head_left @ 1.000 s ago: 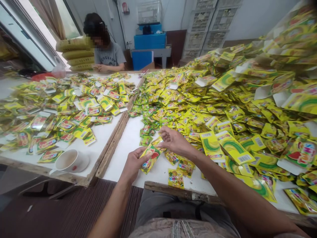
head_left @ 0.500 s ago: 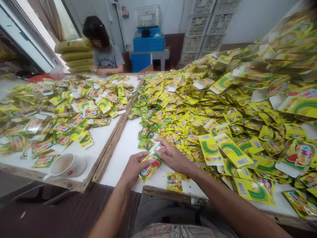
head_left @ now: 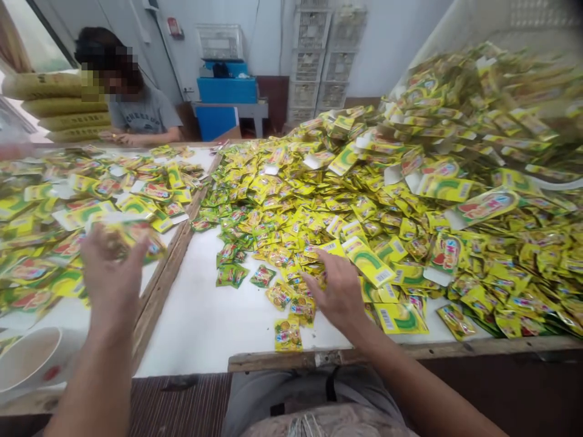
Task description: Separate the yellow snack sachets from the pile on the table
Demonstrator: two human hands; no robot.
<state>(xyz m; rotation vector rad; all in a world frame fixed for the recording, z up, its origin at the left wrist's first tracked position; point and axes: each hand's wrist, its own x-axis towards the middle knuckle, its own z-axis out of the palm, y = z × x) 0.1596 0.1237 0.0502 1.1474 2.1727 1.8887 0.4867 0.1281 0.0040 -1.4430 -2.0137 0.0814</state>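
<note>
Over the left pile of small printed boxes [head_left: 27, 273], my left hand [head_left: 112, 273] is blurred by motion, its thumb and fingers apart. A yellow-green box [head_left: 152, 240], also smeared, lies just beyond the fingertips; contact is unclear. My right hand [head_left: 339, 291] is at the near edge of the right heap, fingers stretched and thumb spread. Its fingertips are at a yellow box with a barcode [head_left: 331, 247], partly covered by the hand. Just left of that hand lie yellow pineapple-print sachets [head_left: 288, 335] and a green watermelon-print sachet [head_left: 263, 276].
A large heap of yellow sachets [head_left: 282, 200] and boxes [head_left: 368, 261] fills the right table. A wooden strip [head_left: 175, 261] divides the tables. A white cup [head_left: 31, 358] stands at the lower left. Across the table sits a person [head_left: 146, 115], near stacked yellow sacks [head_left: 64, 109].
My left hand has moved left with the watermelon-print box, from the table's front to above the left pile. My right hand has left that box for the barcoded one. The view has turned right.
</note>
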